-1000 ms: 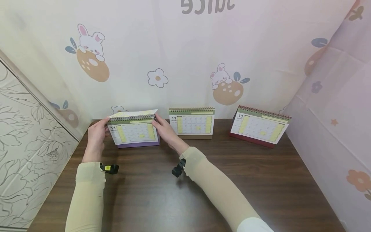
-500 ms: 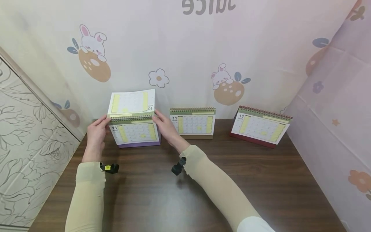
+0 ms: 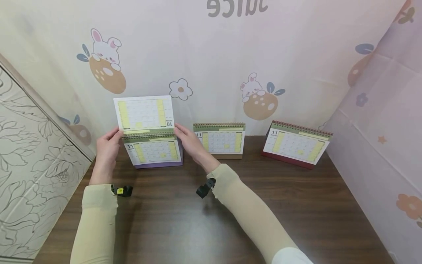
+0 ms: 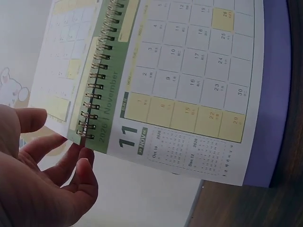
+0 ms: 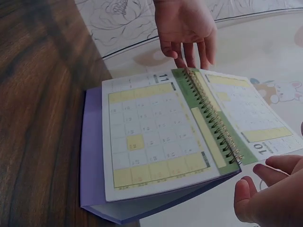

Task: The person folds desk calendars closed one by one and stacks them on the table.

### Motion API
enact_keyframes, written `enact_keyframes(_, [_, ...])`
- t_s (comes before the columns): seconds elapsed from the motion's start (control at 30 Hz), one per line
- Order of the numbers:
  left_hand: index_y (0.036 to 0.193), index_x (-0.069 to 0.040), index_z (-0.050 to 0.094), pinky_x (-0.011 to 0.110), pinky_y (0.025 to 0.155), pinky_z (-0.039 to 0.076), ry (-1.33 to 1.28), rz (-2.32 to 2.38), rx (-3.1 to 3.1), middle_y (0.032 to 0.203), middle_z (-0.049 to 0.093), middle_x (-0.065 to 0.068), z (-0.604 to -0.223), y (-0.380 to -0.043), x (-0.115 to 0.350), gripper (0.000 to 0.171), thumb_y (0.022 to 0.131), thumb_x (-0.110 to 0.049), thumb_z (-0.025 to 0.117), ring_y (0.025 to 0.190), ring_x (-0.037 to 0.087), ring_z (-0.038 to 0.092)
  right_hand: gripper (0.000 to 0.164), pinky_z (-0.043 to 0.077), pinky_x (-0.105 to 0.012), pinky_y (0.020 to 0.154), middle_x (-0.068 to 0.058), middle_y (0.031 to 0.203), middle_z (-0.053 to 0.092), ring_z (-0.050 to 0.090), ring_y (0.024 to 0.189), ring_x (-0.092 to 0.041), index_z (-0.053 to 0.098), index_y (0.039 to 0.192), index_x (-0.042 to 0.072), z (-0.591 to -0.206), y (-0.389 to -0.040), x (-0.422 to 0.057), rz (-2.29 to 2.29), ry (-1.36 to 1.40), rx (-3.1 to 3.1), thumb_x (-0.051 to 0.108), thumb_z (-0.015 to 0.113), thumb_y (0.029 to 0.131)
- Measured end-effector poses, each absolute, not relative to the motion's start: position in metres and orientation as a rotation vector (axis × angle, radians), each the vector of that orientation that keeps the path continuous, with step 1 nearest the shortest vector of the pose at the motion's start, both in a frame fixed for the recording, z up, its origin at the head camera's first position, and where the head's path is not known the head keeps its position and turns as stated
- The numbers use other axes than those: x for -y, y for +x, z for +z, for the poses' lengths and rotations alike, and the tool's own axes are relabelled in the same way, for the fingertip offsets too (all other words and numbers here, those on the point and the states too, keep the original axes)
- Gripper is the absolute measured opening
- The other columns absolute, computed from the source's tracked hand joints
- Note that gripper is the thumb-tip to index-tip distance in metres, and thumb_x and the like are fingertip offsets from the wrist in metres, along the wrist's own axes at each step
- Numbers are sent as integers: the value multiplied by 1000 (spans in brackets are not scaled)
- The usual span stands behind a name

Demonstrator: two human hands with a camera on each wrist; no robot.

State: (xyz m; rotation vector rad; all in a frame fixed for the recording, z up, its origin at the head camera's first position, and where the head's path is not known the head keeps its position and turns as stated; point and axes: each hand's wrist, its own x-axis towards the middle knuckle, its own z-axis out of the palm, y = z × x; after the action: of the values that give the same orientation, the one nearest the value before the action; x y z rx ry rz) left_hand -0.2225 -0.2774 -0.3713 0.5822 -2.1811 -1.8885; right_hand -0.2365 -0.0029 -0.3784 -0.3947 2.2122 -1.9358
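Observation:
A spiral desk calendar with a purple base [image 3: 156, 152] stands at the left, showing November 11. Its October sheet [image 3: 145, 113] is tipped back over the rings, upside down against the wall. My left hand [image 3: 107, 148] is at the left end of the spiral [image 4: 97, 80], its fingertips right at the sheet's lower corner. At the other end, my right hand [image 3: 191, 143] has its fingertips by the sheet's right edge. In the right wrist view the right thumb [image 5: 244, 187] stands apart from the paper.
A brown-based calendar [image 3: 222, 141] stands in the middle, partly behind my right hand. Farther right, a red-based calendar [image 3: 296, 145] sits at an angle. Both show November 11. The dark wood table [image 3: 165, 220] ends at a patterned wall cloth [image 3: 211, 66].
The October sheet has swung up and back over the spiral, from nearly edge-on to facing the camera, and shifted left. Both hands have stayed at the calendar's ends, moving slightly.

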Motion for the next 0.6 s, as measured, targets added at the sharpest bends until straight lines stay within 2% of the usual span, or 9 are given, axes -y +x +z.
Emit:
enact_keyframes(0.13, [151, -20, 42, 43, 112, 29, 514, -1863, 2246, 158, 36, 0, -365, -219, 275, 56, 102, -45, 51, 143, 12, 30, 52, 22, -35, 117, 6, 157, 37, 29, 145, -10, 41, 153, 22, -374, -234, 3, -1942, -431, -2196, 44, 42, 105])
enact_keyframes(0.23, [153, -21, 39, 45, 114, 28, 478, -1866, 2247, 159, 34, -1, -362, -217, 272, 59, 102, -48, 48, 143, 11, 29, 53, 19, -36, 118, 5, 160, 31, 24, 147, -11, 39, 154, 21, -371, -232, 4, -1935, -452, -2205, 43, 41, 106])
enact_keyframes(0.37, [151, -21, 43, 44, 114, 28, 504, -1889, 2156, 157, 37, 0, -360, -214, 270, 56, 101, -46, 52, 140, 12, 33, 53, 18, -38, 118, 3, 162, 28, 22, 148, -14, 41, 153, 21, -371, -229, 3, -1909, -437, -2269, 44, 42, 105])
enact_keyframes(0.6, [144, -22, 52, 42, 111, 32, 574, -1809, 2102, 149, 41, 6, -363, -213, 270, 52, 99, -48, 54, 133, 19, 39, 47, 29, -42, 114, -8, 153, 37, 35, 141, -23, 46, 150, 20, -375, -223, 1, -1879, -429, -2356, 34, 46, 106])
